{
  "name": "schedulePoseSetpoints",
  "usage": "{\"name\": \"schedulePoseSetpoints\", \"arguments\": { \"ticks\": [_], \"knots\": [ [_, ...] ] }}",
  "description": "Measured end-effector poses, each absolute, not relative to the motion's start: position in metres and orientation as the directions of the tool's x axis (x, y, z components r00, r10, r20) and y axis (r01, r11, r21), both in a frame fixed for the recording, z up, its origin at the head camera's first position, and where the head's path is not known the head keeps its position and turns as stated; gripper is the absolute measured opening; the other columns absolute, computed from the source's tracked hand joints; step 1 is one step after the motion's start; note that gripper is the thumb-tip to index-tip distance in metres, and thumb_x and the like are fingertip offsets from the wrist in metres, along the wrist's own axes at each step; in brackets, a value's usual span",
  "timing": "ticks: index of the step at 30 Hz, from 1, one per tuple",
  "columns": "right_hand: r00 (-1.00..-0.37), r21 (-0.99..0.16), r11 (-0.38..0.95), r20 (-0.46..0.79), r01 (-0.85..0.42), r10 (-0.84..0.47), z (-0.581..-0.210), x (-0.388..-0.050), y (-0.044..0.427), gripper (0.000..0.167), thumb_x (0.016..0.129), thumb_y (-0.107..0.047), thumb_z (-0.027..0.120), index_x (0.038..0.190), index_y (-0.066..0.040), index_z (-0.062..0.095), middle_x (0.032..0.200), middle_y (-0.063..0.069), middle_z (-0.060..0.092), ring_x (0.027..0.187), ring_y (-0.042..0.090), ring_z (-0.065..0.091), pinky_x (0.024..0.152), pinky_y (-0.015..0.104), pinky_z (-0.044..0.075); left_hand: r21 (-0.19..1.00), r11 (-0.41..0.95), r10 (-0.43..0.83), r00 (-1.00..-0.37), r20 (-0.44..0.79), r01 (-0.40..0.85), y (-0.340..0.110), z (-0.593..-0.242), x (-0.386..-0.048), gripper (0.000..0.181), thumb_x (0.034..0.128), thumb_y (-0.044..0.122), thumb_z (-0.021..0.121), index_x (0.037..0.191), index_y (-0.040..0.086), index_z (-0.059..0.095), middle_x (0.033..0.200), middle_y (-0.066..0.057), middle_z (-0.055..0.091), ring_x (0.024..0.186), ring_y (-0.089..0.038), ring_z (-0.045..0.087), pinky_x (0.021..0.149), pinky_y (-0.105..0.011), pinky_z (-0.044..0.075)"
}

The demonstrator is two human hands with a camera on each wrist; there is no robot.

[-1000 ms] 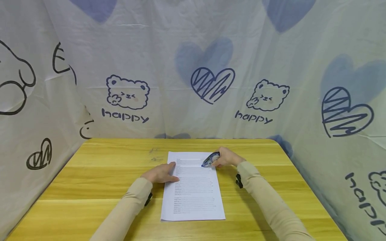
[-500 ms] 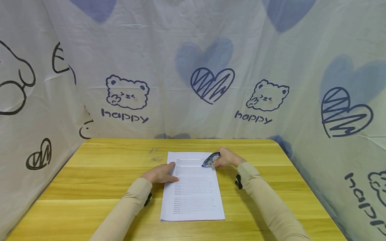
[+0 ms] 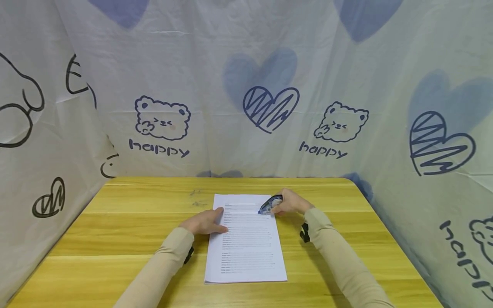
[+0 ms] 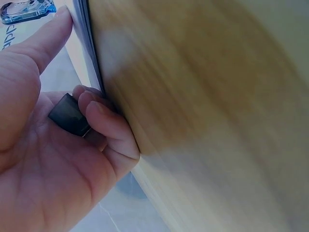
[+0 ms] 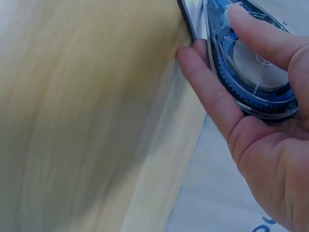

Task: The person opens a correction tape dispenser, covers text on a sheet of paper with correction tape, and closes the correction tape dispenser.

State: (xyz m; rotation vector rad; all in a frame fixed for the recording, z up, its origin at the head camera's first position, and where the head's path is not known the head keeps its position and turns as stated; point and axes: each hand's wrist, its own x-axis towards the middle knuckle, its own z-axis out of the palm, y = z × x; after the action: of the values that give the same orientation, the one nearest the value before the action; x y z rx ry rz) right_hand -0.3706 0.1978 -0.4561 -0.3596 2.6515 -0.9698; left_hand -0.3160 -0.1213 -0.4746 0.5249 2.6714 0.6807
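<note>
Printed sheets of paper (image 3: 250, 261) lie on the table in the head view, several dark edges showing at the side. My right hand (image 3: 291, 201) grips a blue, see-through correction tape (image 3: 271, 204), its tip down on a line of text near the top right. In the right wrist view, the thumb presses the side of the correction tape (image 5: 258, 63). At the paper's left edge, my left hand (image 3: 203, 221) rests with thumb and index finger on the sheet. Its other fingers curl round a small dark cap-like piece (image 4: 70, 115), visible only in the left wrist view.
The yellow wooden table (image 3: 146, 239) extends around the paper on all sides. Some faint grey marks (image 3: 198, 203) show left of the sheet's top. A pale curtain (image 3: 215, 149) with hearts and bears hangs behind and at both sides.
The right hand and the correction tape have shifted very slightly to the right. The left hand and the paper stay in place.
</note>
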Motion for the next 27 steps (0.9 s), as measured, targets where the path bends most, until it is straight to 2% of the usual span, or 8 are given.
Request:
{"name": "schedulePoseSetpoints", "arguments": {
  "ticks": [3,8,12,16,21,23,27],
  "knots": [
    [-0.925,-0.69,0.715,-0.186,-0.116,-0.33,-0.458,-0.37,0.203,0.02,0.08,-0.014,0.082,0.095,-0.004,0.073,0.082,0.007,0.073,0.069,0.019,0.065,0.064,0.03,0.054,0.519,0.817,0.42,-0.876,-0.235,0.253,-0.121,-0.475,-0.315,0.087,0.091,0.036,0.07,0.153,-0.002,0.024,0.152,-0.023,0.039,0.142,-0.034,0.038,0.118,-0.048,0.031],
    [-0.92,-0.754,0.652,-0.196,-0.08,-0.34,-0.459,-0.369,0.207,0.026,0.081,-0.01,0.08,0.104,0.0,0.072,0.088,0.008,0.073,0.078,0.022,0.072,0.073,0.035,0.06,0.521,0.818,0.414,-0.878,-0.238,0.244,-0.12,-0.474,-0.315,0.086,0.0909,0.035,0.07,0.153,-0.002,0.024,0.153,-0.023,0.039,0.142,-0.034,0.037,0.117,-0.049,0.031],
    [-0.92,-0.773,0.63,-0.19,-0.076,-0.344,-0.458,-0.368,0.209,0.029,0.081,-0.009,0.079,0.106,0.002,0.071,0.091,0.01,0.074,0.08,0.023,0.072,0.075,0.036,0.06,0.525,0.816,0.411,-0.88,-0.238,0.24,-0.121,-0.474,-0.315,0.086,0.0907,0.035,0.071,0.154,-0.002,0.024,0.154,-0.023,0.037,0.143,-0.034,0.036,0.118,-0.048,0.03],
    [-0.923,-0.787,0.614,-0.187,-0.064,-0.337,-0.46,-0.367,0.21,0.031,0.081,-0.009,0.08,0.108,0.002,0.07,0.092,0.011,0.074,0.08,0.022,0.072,0.075,0.034,0.06,0.569,0.791,0.417,-0.878,-0.234,0.224,-0.121,-0.471,-0.313,0.088,0.0915,0.033,0.07,0.155,-0.002,0.019,0.158,-0.022,0.029,0.146,-0.034,0.029,0.12,-0.048,0.025],
    [-0.925,-0.803,0.594,-0.182,-0.057,-0.335,-0.461,-0.367,0.211,0.03,0.082,-0.009,0.079,0.108,0.003,0.07,0.092,0.012,0.073,0.08,0.021,0.072,0.075,0.034,0.06,0.61,0.769,0.4,-0.889,-0.224,0.192,-0.126,-0.468,-0.312,0.076,0.0999,0.03,0.056,0.156,-0.001,0.014,0.159,-0.024,0.024,0.148,-0.037,0.023,0.121,-0.051,0.02],
    [-0.922,-0.812,0.581,-0.184,-0.052,-0.34,-0.463,-0.368,0.212,0.03,0.082,-0.009,0.079,0.107,0.003,0.069,0.092,0.012,0.073,0.081,0.021,0.072,0.076,0.035,0.06,0.615,0.768,0.388,-0.895,-0.221,0.181,-0.129,-0.468,-0.312,0.066,0.1027,0.026,0.048,0.155,-0.001,0.017,0.157,-0.027,0.027,0.147,-0.038,0.026,0.12,-0.053,0.021],
    [-0.917,-0.841,0.541,-0.203,-0.016,-0.344,-0.465,-0.369,0.213,0.03,0.082,-0.009,0.079,0.107,0.004,0.068,0.095,0.014,0.071,0.083,0.023,0.071,0.077,0.036,0.06,0.653,0.744,0.363,-0.906,-0.217,0.141,-0.132,-0.466,-0.313,0.049,0.1027,0.019,0.039,0.144,-0.006,0.032,0.146,-0.027,0.041,0.132,-0.034,0.043,0.112,-0.051,0.035]
  ]
}}
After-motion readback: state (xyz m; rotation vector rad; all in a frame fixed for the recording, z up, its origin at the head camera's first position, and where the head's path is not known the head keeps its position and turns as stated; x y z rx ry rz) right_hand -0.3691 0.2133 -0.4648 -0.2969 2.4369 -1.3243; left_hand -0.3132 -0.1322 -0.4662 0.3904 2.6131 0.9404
